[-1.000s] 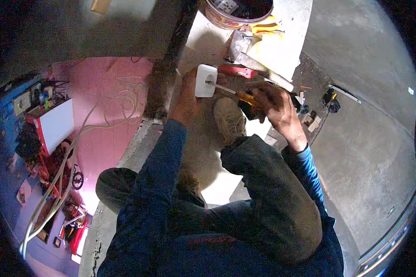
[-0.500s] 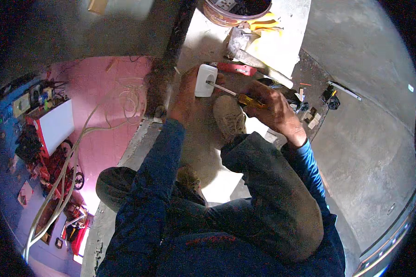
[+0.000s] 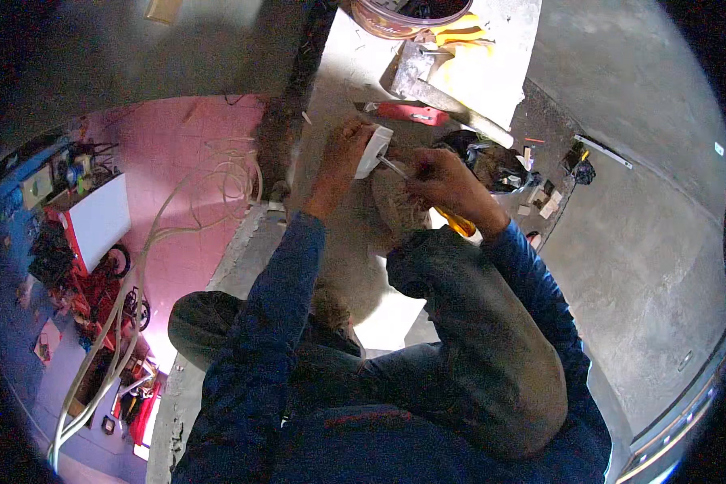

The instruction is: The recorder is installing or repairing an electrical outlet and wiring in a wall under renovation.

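My left hand (image 3: 339,161) holds a white electrical socket piece (image 3: 373,150), now tilted mostly edge-on, in the middle of the view. My right hand (image 3: 448,185) is closed on a screwdriver, high up near its metal shaft, with the yellow handle (image 3: 460,223) showing below my fingers. The shaft reaches the socket piece; its tip's exact contact is too small to tell. Beneath my hands is my shoe (image 3: 389,211). A red tool (image 3: 407,113) lies just beyond them on the concrete ledge (image 3: 323,97).
A bucket (image 3: 407,24), yellow-handled tools (image 3: 460,34) and a pale pipe (image 3: 472,121) occupy the ledge's far part. A black bag (image 3: 492,165) lies at right. Left of the ledge's edge, a pink tiled floor (image 3: 161,137) appears lower down, crossed by loose hoses (image 3: 149,242).
The socket piece has turned edge-on and shifted right. My right hand has slid left along the screwdriver toward its shaft, and the handle has swung downward.
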The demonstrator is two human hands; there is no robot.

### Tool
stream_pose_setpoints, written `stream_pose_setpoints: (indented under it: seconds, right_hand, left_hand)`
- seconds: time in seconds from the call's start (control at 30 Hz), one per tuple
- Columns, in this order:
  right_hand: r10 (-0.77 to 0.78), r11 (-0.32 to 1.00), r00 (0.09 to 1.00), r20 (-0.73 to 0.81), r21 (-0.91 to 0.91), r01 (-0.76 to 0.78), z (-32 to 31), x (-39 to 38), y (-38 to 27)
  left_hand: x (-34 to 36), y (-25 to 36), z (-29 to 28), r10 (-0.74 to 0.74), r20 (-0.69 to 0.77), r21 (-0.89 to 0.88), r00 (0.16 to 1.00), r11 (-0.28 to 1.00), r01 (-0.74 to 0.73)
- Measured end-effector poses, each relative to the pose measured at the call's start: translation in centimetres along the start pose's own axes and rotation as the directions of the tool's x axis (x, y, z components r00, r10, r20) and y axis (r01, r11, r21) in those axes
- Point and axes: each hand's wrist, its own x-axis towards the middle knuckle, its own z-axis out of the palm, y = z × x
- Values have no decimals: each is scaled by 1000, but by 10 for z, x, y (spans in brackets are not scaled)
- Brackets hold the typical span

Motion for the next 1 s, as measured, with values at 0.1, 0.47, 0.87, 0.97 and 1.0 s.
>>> stream_pose_setpoints:
  seconds: [0.1, 0.47, 0.87, 0.97, 1.0]
  right_hand:
    - [-91, 996, 986, -140, -37, 87, 9, 1, -13]
    - [-25, 996, 992, -127, -93, 13, 7, -3, -26]
    - [-50, 989, 994, -98, 133, 63, 23, 8, -11]
    - [4, 996, 994, -106, -91, -14, 11, 4, -11]
    - [9, 996, 994, -111, -93, -20, 10, 2, -8]
  left_hand:
    - [5, -10, -6, 135, -47, 278, 990, 953, -117]
    - [-6, -4, 15, 516, 97, 675, 851, 595, -437]
    - [-9, -18, 7, 513, 213, 724, 831, 488, -487]
    - [-20, 6, 23, 291, 170, 522, 941, 783, -337]
    - [-21, 9, 27, 184, 146, 431, 972, 873, -230]
